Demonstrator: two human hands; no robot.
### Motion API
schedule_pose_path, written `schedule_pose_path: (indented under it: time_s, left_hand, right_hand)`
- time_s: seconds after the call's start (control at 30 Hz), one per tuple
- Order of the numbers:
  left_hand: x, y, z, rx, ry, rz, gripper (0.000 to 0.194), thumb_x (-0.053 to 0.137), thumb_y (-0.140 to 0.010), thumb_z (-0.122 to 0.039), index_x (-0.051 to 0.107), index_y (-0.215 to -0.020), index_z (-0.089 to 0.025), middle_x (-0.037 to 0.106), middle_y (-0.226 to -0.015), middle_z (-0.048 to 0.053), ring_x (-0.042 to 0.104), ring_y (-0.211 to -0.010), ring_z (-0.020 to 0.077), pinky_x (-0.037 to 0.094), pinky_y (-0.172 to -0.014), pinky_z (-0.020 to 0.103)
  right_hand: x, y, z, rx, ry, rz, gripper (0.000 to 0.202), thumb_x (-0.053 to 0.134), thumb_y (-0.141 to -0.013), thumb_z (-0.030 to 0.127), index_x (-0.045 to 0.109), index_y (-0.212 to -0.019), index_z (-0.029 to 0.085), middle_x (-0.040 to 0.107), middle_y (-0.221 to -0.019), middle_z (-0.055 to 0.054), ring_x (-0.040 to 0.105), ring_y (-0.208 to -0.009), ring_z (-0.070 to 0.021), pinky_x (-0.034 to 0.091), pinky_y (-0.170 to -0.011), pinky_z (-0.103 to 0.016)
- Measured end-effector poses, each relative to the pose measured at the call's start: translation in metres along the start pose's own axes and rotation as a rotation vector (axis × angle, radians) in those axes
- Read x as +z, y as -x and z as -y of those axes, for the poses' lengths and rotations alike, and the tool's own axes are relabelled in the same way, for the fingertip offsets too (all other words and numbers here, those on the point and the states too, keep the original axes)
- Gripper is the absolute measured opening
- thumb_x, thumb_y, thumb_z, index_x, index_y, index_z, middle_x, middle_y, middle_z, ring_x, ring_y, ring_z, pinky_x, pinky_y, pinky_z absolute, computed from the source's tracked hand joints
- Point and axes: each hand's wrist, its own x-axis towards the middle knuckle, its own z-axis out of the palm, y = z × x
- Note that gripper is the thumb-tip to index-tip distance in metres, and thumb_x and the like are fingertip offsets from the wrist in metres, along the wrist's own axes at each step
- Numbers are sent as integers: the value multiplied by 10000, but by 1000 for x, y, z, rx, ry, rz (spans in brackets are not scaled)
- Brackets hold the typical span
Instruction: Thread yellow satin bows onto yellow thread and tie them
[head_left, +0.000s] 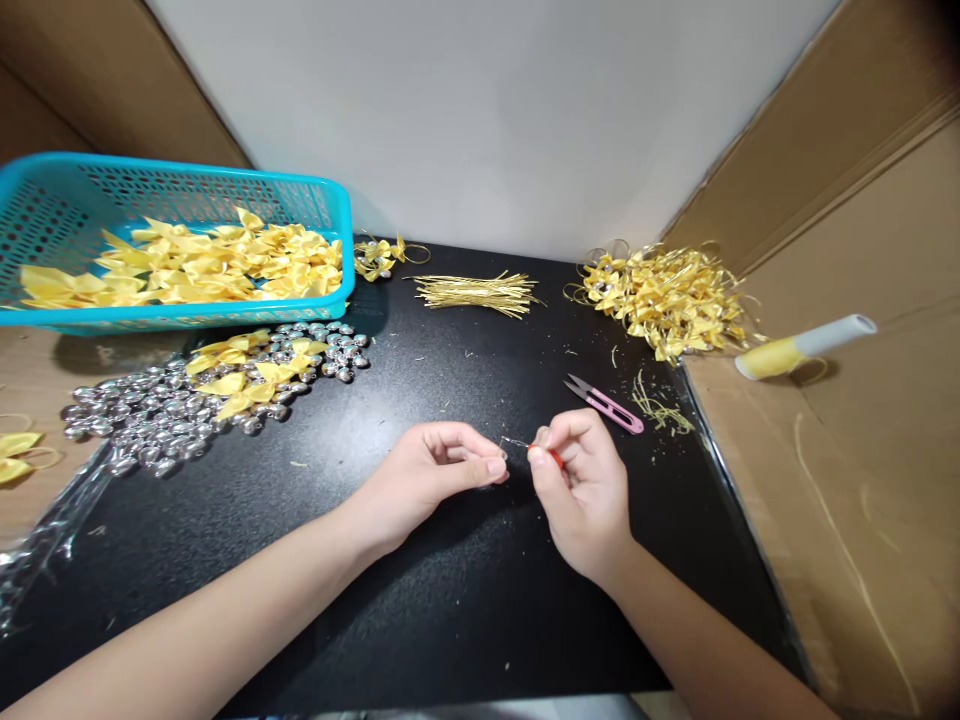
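Observation:
My right hand (581, 485) pinches a small red-handled tool (555, 456) whose thin metal tip points left. My left hand (442, 470) is closed, thumb against forefinger, at the end of that tip; what it holds there is too small to make out. Both hands are over the middle of the black table (420, 610). Just beyond my right hand lie pink thread snips (611, 408) with their blades apart. A bundle of gold ties (476, 293) lies farther back.
At the back left, a blue basket (346, 240) holds yellow bows. Silver beads (169, 410) with several bows on top are spread before it. Finished-looking gold bows (667, 295) are heaped at the back right, near a spool tube (832, 335) and thread scraps (664, 410).

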Motion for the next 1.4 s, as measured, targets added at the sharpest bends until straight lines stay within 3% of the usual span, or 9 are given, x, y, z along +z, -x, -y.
schedule_pose_path:
  time_s: [0.83,1.4]
  left_hand:
    - [0,1,-1,-5,-23,1,193,858,-635,-287,720,-648,-152,702,-661,7,590,-633,92,454,-676,204]
    - [-2,0,1,12,-41,-7,211,855,-636,-314,719,-659,-154,700,-662,18,597,-638,110,473,-702,232]
  right_hand:
    - [-1,2,-3,59,24,-14,95,510,-891,208,434,-837,222,391,-582,80,343,-430,-50,284,-428,-182]
    - [-1,0,0,40,24,-18,106,504,-880,170,426,-837,227,378,-575,88,335,-422,-49,281,-419,-183]
